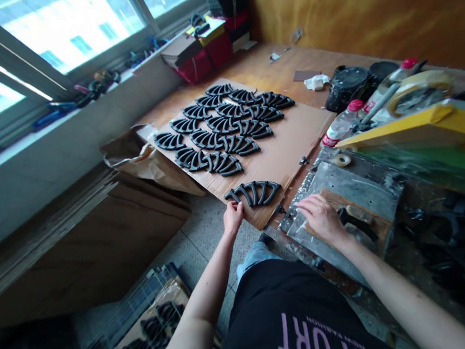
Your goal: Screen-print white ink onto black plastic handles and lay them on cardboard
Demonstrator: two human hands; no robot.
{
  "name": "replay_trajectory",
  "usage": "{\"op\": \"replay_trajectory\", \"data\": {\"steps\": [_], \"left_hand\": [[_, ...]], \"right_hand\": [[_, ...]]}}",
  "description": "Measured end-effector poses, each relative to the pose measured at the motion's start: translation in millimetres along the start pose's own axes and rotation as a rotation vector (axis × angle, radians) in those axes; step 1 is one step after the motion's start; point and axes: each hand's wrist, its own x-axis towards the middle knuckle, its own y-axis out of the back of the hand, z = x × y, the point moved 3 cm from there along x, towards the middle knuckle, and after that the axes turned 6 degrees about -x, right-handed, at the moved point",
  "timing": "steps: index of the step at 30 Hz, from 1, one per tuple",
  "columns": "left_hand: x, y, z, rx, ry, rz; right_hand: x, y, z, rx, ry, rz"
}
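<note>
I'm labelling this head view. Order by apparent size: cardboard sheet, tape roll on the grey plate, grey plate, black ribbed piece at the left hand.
Largest to smallest:
1. cardboard sheet
2. grey plate
3. black ribbed piece
4. tape roll

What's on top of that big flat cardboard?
Black ribbed pieces lie there in rows, and another piece lies by the left hand. The table right under the cardboard is covered.
</note>
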Motion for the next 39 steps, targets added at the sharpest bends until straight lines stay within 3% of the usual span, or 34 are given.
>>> {"op": "replay_trajectory", "data": {"steps": [5,10,16,20,24,27,33,39], "left_hand": [[2.9,12.9,10.5,0.202,-0.04,0.025],[4.4,11.1,12.9,0.253,-0.054,0.014],[28.6,-0.6,27.9,0.256,-0.069,-0.018],[34.2,2.2,32.3,0.27,-0.109,-0.026],[9.2,1.3,37.7,0.382,-0.437,0.073],[-9.7,-14.5,44.4,0.492,-0.607,-0.01],[-8.7,-44.4,59.4,0.626,-0.564,-0.067],[4.1,-55.3,63.7,0.64,-0.51,-0.053]], "right_hand": [[60.7,-66.0,-16.1,-0.027,-0.094,-0.265],[84.7,-106.4,-13.8,-0.03,-0.23,-0.425],[93.6,-113.9,-11.5,-0.036,-0.284,-0.408],[90.5,-114.8,-7.7,-0.024,-0.242,-0.389],[86.2,-110.5,-12.3,-0.081,-0.157,-0.269],[87.9,-110.8,-22.8,-0.109,-0.1,-0.227],[92.0,-124.4,-35.7,-0.105,-0.114,-0.316],[96.9,-125.4,-36.5,-0.072,-0.155,-0.353]]}}
